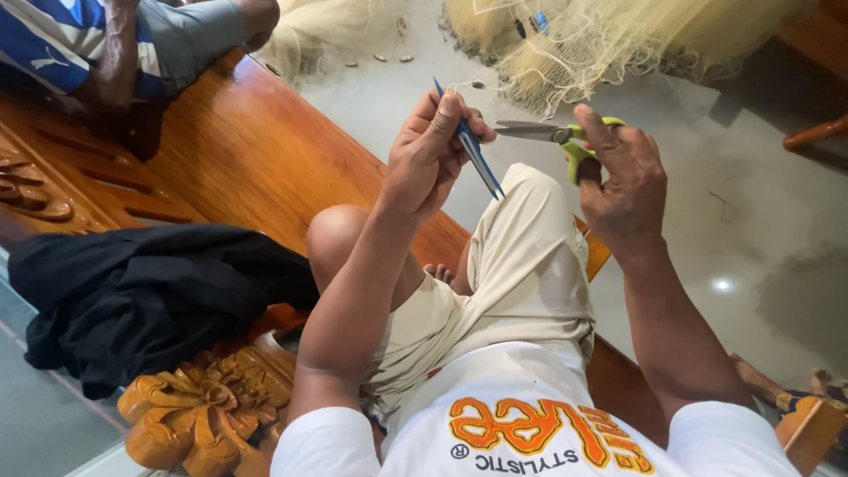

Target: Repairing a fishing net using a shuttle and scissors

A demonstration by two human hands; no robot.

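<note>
My left hand point(435, 150) is closed on a thin blue netting needle point(477, 155) that slants from upper left to lower right. My right hand point(618, 177) holds a pair of scissors with yellow-green handles point(574, 141); their metal blades point(521, 131) point left toward the needle's upper end, almost touching my left fingers. A fine pale thread runs up from my hands toward a heap of cream fishing net point(601, 40) on the floor ahead. I sit on a wooden bench with my knees drawn up in beige shorts point(521, 265).
The carved wooden bench point(256, 150) stretches to the left, with a dark cloth point(150, 291) piled on it. Another person in a blue-and-white shirt point(62, 40) sits at its far end. Grey tiled floor point(760, 221) lies to the right, with more net at the top.
</note>
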